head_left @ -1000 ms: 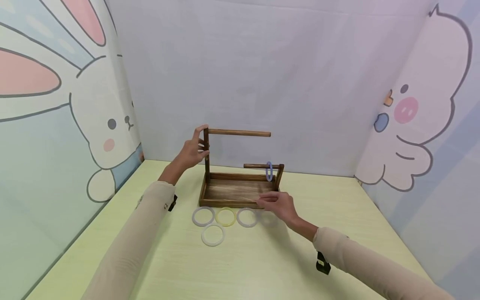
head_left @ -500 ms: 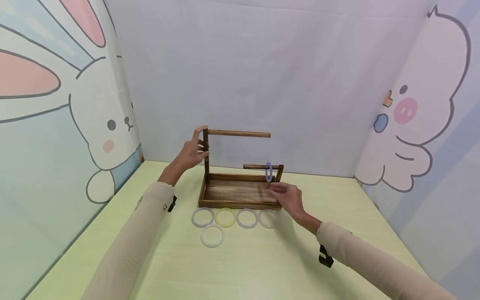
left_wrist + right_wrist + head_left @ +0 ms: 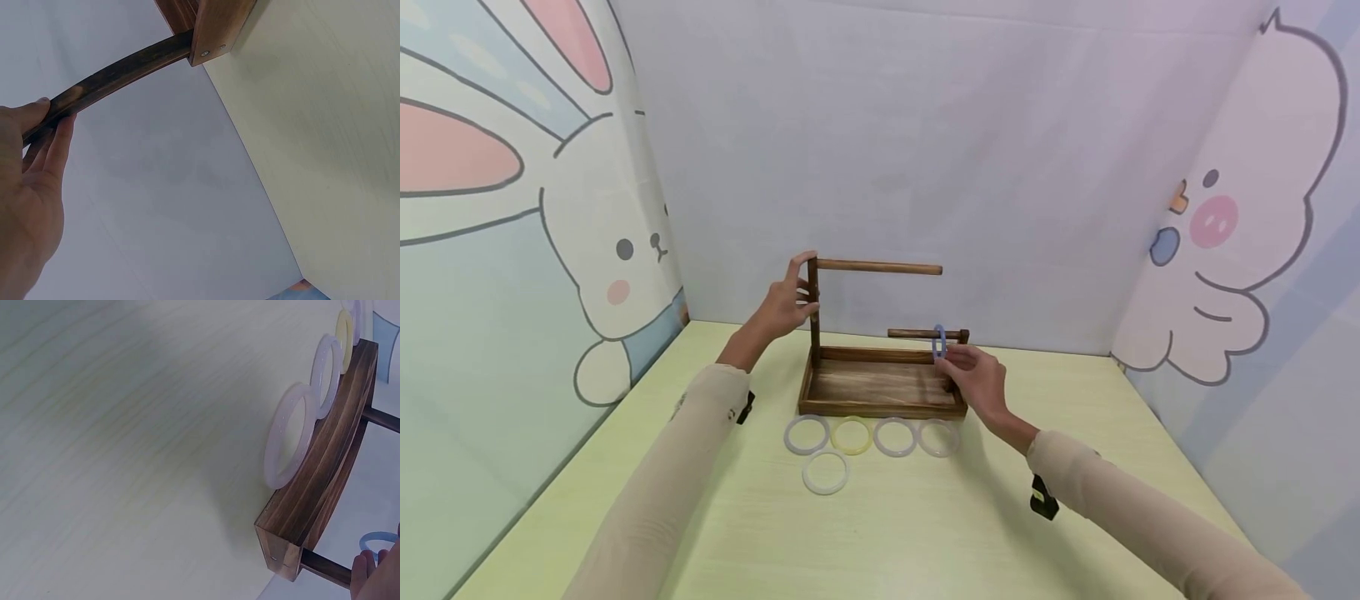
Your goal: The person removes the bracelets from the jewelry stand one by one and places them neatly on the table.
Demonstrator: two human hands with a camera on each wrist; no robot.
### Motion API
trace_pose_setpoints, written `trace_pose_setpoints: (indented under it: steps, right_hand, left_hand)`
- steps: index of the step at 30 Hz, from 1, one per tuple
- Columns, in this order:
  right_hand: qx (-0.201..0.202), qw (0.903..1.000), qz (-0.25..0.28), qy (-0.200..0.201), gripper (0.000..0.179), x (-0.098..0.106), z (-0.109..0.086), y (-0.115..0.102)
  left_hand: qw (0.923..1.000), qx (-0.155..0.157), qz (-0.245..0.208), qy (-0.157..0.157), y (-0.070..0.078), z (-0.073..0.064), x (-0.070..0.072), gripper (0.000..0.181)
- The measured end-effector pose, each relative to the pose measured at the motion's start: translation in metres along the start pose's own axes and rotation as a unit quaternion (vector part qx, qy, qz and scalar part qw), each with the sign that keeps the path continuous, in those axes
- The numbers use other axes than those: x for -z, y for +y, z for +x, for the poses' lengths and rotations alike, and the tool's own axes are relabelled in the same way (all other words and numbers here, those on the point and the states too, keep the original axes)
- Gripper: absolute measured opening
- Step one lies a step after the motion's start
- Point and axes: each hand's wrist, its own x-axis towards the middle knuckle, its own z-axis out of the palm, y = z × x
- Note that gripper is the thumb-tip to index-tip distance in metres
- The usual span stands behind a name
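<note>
A dark wooden display rack [image 3: 883, 410] has a tray base, a tall post with a long upper rod [image 3: 880, 267], and a shorter post with a lower rod [image 3: 910, 333]. My left hand [image 3: 782, 307] holds the tall post near its top; in the left wrist view its thumb and fingers lie on either side of the post [image 3: 125, 72]. On the lower rod hangs a blue bangle [image 3: 943, 340]. My right hand [image 3: 981, 383] pinches that bangle's lower edge with thumb and fingertips, close to the short post. The upper rod carries no bangle.
In front of the tray lie a lavender bangle [image 3: 807, 452], a yellow bangle [image 3: 852, 452], a pale lilac bangle [image 3: 894, 454] and a pale pinkish bangle [image 3: 272, 456]. A white bangle [image 3: 826, 492] lies nearer on the light table [image 3: 880, 542]. Cloth walls stand behind and on both sides.
My right hand has risen from the tray's front edge to the blue bangle on the lower rod and taken hold of it. My left hand stays on the tall post.
</note>
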Motion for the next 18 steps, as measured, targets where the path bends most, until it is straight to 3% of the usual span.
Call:
trace_pose_setpoints:
  steps: [5,18]
  right_hand:
    - [0.009,0.9998,0.015,0.011,0.028,-0.0029,0.0016,-0.0012]
    - [0.005,0.9996,-0.019,0.020,0.026,-0.0078,0.0013,-0.0055]
  left_hand:
    - [1.0000,0.002,0.001,-0.001,-0.0002,0.0001,0.0003,0.096]
    - [1.0000,0.004,-0.002,-0.001,-0.0012,-0.0001,0.0002,0.096]
